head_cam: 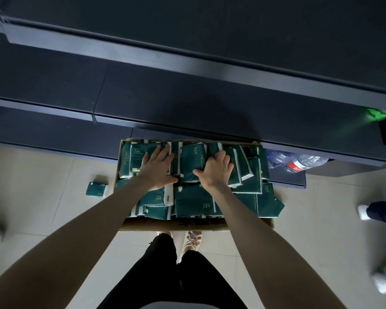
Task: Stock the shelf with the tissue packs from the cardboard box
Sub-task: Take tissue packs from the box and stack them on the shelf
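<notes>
Head view, looking down. The box (129, 226) stands on the floor (54, 175) against the foot of the shelf (187, 103), its long axis parallel to the shelf's front edge. It is heaped to the rim with dark green packs (194, 200).

**Progress.** Judged from this layout, stocking has barely begun. None of the packs in view lies on the shelf boards, the box looks full, and nearly the whole load remains to be lifted. One stray pack (96, 189) lies on the floor just left of the box.

**Grips.** The left grip (156, 169) lies flat, fingers straight and spread, on the far-left pack (133, 159) in the box; it clasps nothing. The right grip (214, 170) rests on the middle pack (191, 162) at the far side of the box. Its fingers are bent over that pack's far edge and its thumb is stretched along the near side, so it appears to be taking hold.

**Orientation.** Both touched packs are oblong and lie flat, printed face up. Their long axes run from the box's near side toward the shelf, across the box's length. Packs at the right end of the box stand on edge and lean. Those along the near side lie flat, but their axes are harder to read.

Right of the box, bottles (299, 162) lie under the shelf. Beyond them a shoe (363, 211) of a bystander shows.
</notes>
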Demonstrator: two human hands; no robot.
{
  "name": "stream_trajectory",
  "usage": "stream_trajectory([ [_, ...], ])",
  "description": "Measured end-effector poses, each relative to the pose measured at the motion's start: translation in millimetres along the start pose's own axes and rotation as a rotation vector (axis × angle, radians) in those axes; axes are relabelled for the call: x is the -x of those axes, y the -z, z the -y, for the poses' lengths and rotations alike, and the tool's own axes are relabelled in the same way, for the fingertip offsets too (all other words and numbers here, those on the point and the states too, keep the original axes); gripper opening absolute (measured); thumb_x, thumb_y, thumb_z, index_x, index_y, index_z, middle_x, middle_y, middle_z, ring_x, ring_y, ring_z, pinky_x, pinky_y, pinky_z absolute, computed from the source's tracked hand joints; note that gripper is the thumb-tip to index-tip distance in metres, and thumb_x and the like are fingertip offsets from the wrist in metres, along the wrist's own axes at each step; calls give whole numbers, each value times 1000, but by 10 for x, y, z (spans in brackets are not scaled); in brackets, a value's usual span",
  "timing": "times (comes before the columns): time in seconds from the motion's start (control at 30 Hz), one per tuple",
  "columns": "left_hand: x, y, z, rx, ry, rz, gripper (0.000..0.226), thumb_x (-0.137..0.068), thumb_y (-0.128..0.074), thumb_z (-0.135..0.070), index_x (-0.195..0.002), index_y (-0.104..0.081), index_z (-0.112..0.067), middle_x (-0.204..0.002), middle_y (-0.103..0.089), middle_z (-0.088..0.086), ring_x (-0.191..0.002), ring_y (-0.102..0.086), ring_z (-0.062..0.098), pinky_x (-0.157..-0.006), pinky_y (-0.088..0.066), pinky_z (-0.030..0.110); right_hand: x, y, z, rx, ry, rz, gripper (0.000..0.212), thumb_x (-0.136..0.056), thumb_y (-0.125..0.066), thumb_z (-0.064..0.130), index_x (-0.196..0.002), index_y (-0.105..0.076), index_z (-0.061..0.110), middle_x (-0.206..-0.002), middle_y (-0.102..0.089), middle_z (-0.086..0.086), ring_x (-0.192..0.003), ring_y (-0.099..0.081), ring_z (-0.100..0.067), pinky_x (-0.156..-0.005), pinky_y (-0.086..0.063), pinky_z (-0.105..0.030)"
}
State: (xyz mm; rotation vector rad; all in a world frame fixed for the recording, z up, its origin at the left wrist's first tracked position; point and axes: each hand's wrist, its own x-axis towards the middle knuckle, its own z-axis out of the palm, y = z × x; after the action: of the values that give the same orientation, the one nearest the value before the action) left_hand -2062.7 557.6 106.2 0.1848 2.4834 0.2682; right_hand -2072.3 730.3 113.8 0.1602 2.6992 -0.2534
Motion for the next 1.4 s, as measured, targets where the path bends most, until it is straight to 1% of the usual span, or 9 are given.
stream_trajectory([
  [0.13,11,48,24,52,-5,5,88,-86,-62,-48,-152,-11,-20,-160,9,0,-147,8,22,-118,-4,49,-8,77,-19,-141,-4,52,44,-83,-67,45,-105,-61,8,-123,-50,-8,-119,-45,-28,-102,-32,-41],
  [0.2,27,117,2,99,-8,-26,90,-85,-65,-46,-152,-12,-19,-160,0,2,-147,0,24,-117,-9,49,-4,198,-68,-339,10,107,36,-83,-70,36,-100,-55,8,-101,-60,-4,-100,-58,-25,-86,-44,-35],
  [0.33,31,394,-106,309,-53,-122,91,-79,-75,-34,-150,-22,-12,-153,-27,12,-139,-27,30,-114,-26,43,33,657,-207,-558,100,135,31,-78,-75,19,-90,-47,10,-76,-52,4,-76,-54,-16,-58,-39,-24],
  [0.6,179,1383,-601,656,-206,-283,92,-65,-84,-35,-141,-39,-10,-120,-61,10,-105,-60,24,-95,-48,34,77,1812,-420,-507,337,23,38,-70,-81,11,-98,-57,14,-98,-64,-2,-91,-60,-17,-79,-47,-26],
  [0.73,233,1872,-844,653,-291,-372,42,-70,-82,-22,-106,-62,-11,-95,-67,3,-84,-65,17,-75,-52,23,66,2419,-459,-507,431,4,51,-70,-80,8,-116,-57,12,-107,-61,-1,-101,-59,-16,-92,-48,-30],
  [0.87,188,2321,-1051,684,-316,-480,30,-69,-84,-17,-90,-63,-17,-92,-69,4,-87,-67,21,-84,-54,39,-73,2987,-417,-424,498,-45,48,-72,-81,20,-115,-60,16,-110,-64,0,-99,-60,-14,-90,-46,-27],
  [1.1,-272,3224,-1126,463,-321,-600,66,-72,-82,-24,-129,-52,-7,-120,-62,9,-109,-60,23,-97,-47,33,-704,3799,-174,-311,479,-226,28,-75,-79,17,-98,-63,20,-101,-67,-2,-91,-62,-18,-81,-44,-27],
  [1.23,-704,3703,-998,79,-257,-638,81,-80,-74,-32,-146,-32,-10,-147,-38,12,-131,-40,30,-108,-35,45,-1303,4018,-120,-236,366,-318,42,-76,-78,19,-115,-63,16,-112,-65,-2,-106,-61,-23,-94,-46,-34],
  [1.4,-1282,4182,-977,-223,-239,-688,80,-84,-68,-33,-148,-25,-14,-150,-29,12,-138,-27,32,-110,-25,49,-1914,4191,-93,-65,217,-450,58,-80,-75,31,-133,-54,23,-135,-48,-9,-128,-38,-29,-108,-31,-39],
])
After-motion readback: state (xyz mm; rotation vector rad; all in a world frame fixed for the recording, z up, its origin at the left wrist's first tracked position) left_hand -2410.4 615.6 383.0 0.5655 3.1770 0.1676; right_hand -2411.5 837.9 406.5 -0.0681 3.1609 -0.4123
